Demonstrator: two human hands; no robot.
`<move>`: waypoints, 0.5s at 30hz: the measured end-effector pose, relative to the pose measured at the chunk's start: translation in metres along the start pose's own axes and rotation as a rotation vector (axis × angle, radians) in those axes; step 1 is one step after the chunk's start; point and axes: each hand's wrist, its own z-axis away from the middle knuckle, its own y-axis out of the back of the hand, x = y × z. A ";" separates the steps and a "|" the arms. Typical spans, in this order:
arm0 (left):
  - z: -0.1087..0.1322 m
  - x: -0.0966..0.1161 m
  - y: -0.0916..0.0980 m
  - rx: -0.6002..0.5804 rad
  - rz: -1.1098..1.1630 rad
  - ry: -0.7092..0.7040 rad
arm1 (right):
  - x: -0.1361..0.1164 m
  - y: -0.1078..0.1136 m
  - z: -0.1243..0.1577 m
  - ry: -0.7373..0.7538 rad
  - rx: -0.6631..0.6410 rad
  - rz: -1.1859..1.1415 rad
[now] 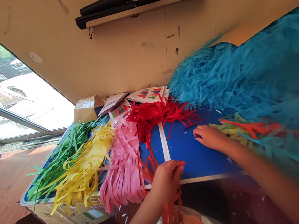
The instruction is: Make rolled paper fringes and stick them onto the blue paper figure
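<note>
My left hand is closed at the table's front edge, pinching an orange-red fringed paper strip. A small tip of the paper pokes out past the thumb and finger, and its cut strands hang down below the hand. My right hand is over the blue table, its fingers curled together, with nothing visible in them. Beside that wrist lie loose orange paper strands and pale yellow-green strips. Just left of my left hand is a pink paper fringe, and beyond it a red fringe.
Yellow and green fringes drape over the table's left end. A big heap of blue strips fills the right side. Printed cards and a brown box stand against the wall. A shelf hangs above. Cardboard sits below.
</note>
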 end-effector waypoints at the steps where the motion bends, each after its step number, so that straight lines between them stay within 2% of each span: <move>1: 0.001 0.001 -0.001 -0.012 0.004 0.003 | 0.001 0.000 0.000 -0.009 0.013 0.008; 6: 0.007 0.006 -0.007 -0.037 0.080 0.058 | -0.003 -0.001 -0.001 -0.012 0.063 0.014; 11: 0.017 0.004 -0.018 0.016 0.299 0.156 | -0.006 -0.001 -0.007 -0.048 0.133 -0.063; 15: 0.025 -0.001 -0.024 0.036 0.458 0.202 | -0.008 0.004 0.005 -0.117 0.217 -0.192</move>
